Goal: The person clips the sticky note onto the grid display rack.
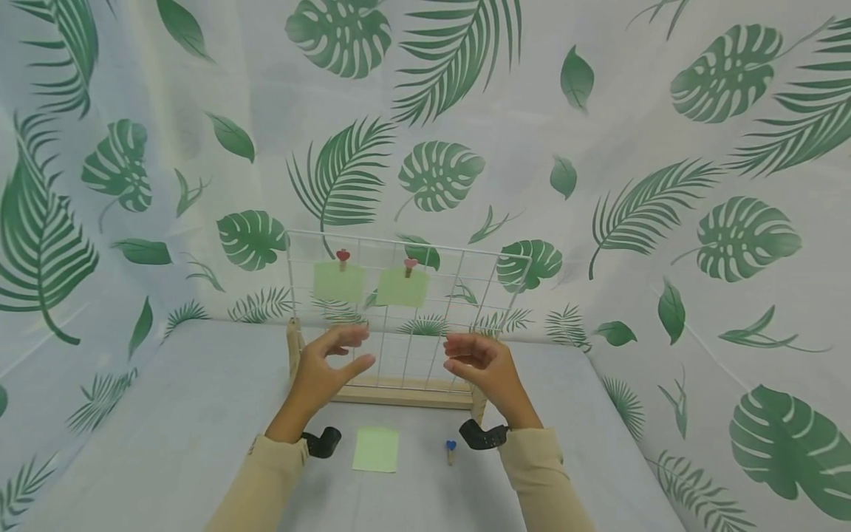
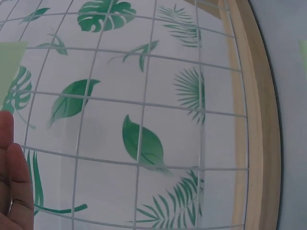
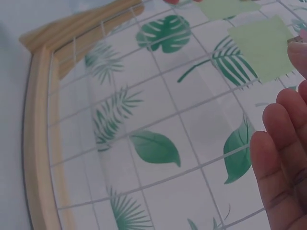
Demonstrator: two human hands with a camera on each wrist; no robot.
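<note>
My left hand (image 1: 326,367) is raised before a white wire grid with a wooden base (image 1: 405,397), fingers loosely bent and nothing held. Opposite it, my right hand (image 1: 488,366) hovers near the grid's right side, also holding nothing, thumb apart from the fingers. Two pale green paper notes hang in the grid's upper part: the left note (image 1: 337,285) under a red heart clothespin (image 1: 343,256), the right note (image 1: 402,290) under a pink heart clothespin (image 1: 410,264). On the table, a third green note (image 1: 376,451) lies left of a blue heart clothespin (image 1: 450,449).
The grid stands towards the back of a pale-covered table (image 1: 166,428), held by wooden end posts. A white curtain (image 1: 518,148) with green leaf prints surrounds the table at the back and sides. Black wrist cameras (image 1: 323,442) sit at both cuffs.
</note>
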